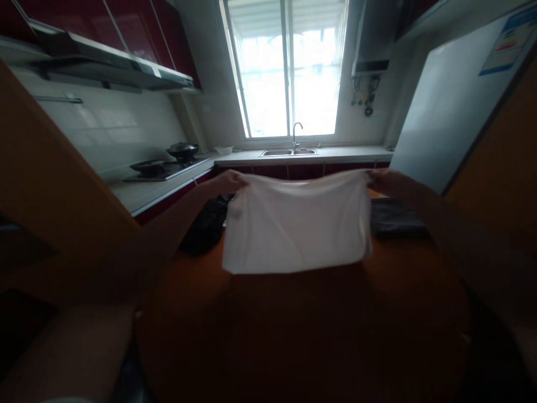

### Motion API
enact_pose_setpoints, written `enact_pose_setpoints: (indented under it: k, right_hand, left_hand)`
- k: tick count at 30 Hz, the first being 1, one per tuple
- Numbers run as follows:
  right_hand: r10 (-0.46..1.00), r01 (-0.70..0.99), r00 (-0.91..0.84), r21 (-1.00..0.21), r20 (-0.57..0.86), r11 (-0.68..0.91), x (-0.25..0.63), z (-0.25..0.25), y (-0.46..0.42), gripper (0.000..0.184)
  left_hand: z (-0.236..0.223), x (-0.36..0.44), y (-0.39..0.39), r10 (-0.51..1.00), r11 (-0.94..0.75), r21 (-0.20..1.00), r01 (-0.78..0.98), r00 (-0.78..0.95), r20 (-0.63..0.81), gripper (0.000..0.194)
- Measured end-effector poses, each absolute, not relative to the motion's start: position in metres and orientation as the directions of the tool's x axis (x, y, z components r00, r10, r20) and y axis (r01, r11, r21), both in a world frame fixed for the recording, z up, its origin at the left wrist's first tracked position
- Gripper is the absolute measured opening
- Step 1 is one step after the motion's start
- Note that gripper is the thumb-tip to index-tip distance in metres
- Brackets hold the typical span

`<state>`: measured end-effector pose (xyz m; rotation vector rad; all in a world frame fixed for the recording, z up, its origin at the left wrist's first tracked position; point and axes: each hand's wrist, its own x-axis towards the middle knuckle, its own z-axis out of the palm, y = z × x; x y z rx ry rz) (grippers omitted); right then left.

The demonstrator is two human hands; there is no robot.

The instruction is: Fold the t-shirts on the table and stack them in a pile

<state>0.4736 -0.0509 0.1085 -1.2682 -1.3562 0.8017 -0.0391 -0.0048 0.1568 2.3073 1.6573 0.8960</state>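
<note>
A white piece of cloth (pixel 297 229), possibly a garment, hangs stretched out between my two hands above the table. At its upper left corner my left hand (pixel 232 180) is closed on the fabric. My right hand (pixel 381 182) grips the upper right corner in the same way. The top edge sags slightly in the middle, and the lower edge hangs over the tabletop. Beneath my left forearm lies a crumpled black cloth (pixel 205 226). A dark grey folded cloth (pixel 396 218) rests beside the white one, below my right forearm.
The orange-brown rounded table (pixel 293 330) fills the foreground, its near part in deep shade. Beyond it runs a counter with a sink (pixel 289 152). A gas stove (pixel 168 169) with pans stands at the left, and a refrigerator (pixel 453 101) at the right.
</note>
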Motion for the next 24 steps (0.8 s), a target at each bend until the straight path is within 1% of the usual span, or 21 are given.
enact_pose_setpoints:
  k: [1, 2, 3, 4, 5, 6, 7, 9, 10, 11, 12, 13, 14, 16, 19, 21, 24]
  right_hand:
    - [0.952, 0.238, 0.149, -0.944, 0.268, 0.229, 0.462, 0.123, -0.026, 0.023]
    - [0.941, 0.237, 0.174, -0.940, 0.289, 0.245, 0.452, 0.131, -0.004, 0.028]
    - [0.934, 0.242, 0.198, -0.938, 0.298, 0.248, 0.443, 0.133, 0.014, 0.035]
    - [0.926, 0.263, 0.207, -0.930, 0.316, 0.258, 0.433, 0.128, 0.028, 0.040]
    - [0.910, 0.323, 0.191, -0.899, 0.367, 0.295, 0.424, 0.117, 0.037, 0.043]
    - [0.904, 0.393, 0.101, -0.851, 0.416, 0.347, 0.415, 0.100, 0.041, 0.042]
    - [0.895, 0.467, 0.011, -0.794, 0.446, 0.390, 0.404, 0.080, 0.041, 0.037]
    - [0.857, 0.630, -0.146, -0.621, 0.494, 0.465, 0.383, 0.033, 0.030, 0.028]
    - [0.834, 0.684, -0.201, -0.536, 0.513, 0.495, 0.372, 0.010, 0.021, 0.028]
    - [0.814, 0.712, -0.273, -0.461, 0.513, 0.530, 0.362, -0.011, 0.009, 0.031]
    - [0.792, 0.721, -0.349, -0.396, 0.500, 0.568, 0.352, -0.029, -0.002, 0.036]
    - [0.772, 0.717, -0.435, -0.340, 0.463, 0.608, 0.343, -0.044, -0.013, 0.042]
    - [0.760, 0.718, -0.503, -0.291, 0.412, 0.633, 0.336, -0.054, -0.021, 0.045]
    - [0.749, 0.728, -0.579, -0.210, 0.323, 0.653, 0.324, -0.063, -0.032, 0.055]
    - [0.776, 0.781, -0.570, -0.113, 0.271, 0.614, 0.316, -0.056, -0.032, 0.072]
    - [0.819, 0.840, -0.517, -0.037, 0.249, 0.542, 0.316, -0.048, -0.026, 0.069]
    - [0.879, 0.900, -0.434, 0.056, 0.200, 0.432, 0.320, -0.040, -0.021, 0.046]
  left_hand:
    - [0.169, -0.033, 0.015, 0.885, -0.343, 0.408, 0.846, 0.146, 0.441, 0.035]
    - [0.177, -0.026, 0.030, 0.864, -0.327, 0.386, 0.863, 0.108, 0.492, 0.035]
    - [0.179, -0.019, 0.042, 0.809, -0.331, 0.327, 0.885, 0.088, 0.581, 0.043]
    - [0.176, -0.013, 0.049, 0.742, -0.361, 0.255, 0.897, 0.111, 0.661, 0.051]
    - [0.167, -0.008, 0.052, 0.685, -0.398, 0.181, 0.899, 0.160, 0.711, 0.057]
    - [0.152, -0.003, 0.052, 0.648, -0.443, 0.114, 0.889, 0.230, 0.727, 0.059]
    - [0.133, 0.000, 0.048, 0.642, -0.491, 0.074, 0.868, 0.303, 0.704, 0.055]
    - [0.086, 0.001, 0.037, 0.639, -0.599, 0.009, 0.800, 0.472, 0.608, 0.042]
    - [0.060, -0.001, 0.030, 0.634, -0.649, -0.007, 0.761, 0.546, 0.548, 0.033]
    - [0.036, -0.005, 0.024, 0.628, -0.686, -0.012, 0.727, 0.601, 0.494, 0.028]
    - [0.013, -0.009, 0.018, 0.621, -0.722, -0.006, 0.692, 0.651, 0.436, 0.027]
    - [-0.006, -0.014, 0.013, 0.596, -0.779, 0.027, 0.627, 0.725, 0.346, 0.029]
    - [-0.023, -0.020, 0.009, 0.580, -0.806, 0.069, 0.588, 0.760, 0.291, 0.032]
    - [-0.045, -0.031, 0.004, 0.582, -0.811, 0.137, 0.569, 0.763, 0.281, 0.035]
    - [-0.056, -0.046, 0.001, 0.614, -0.787, 0.181, 0.589, 0.721, 0.322, 0.033]
    - [-0.056, -0.053, 0.000, 0.626, -0.778, 0.191, 0.599, 0.712, 0.317, 0.032]
    - [-0.055, -0.059, -0.003, 0.642, -0.764, 0.165, 0.624, 0.709, 0.291, 0.036]
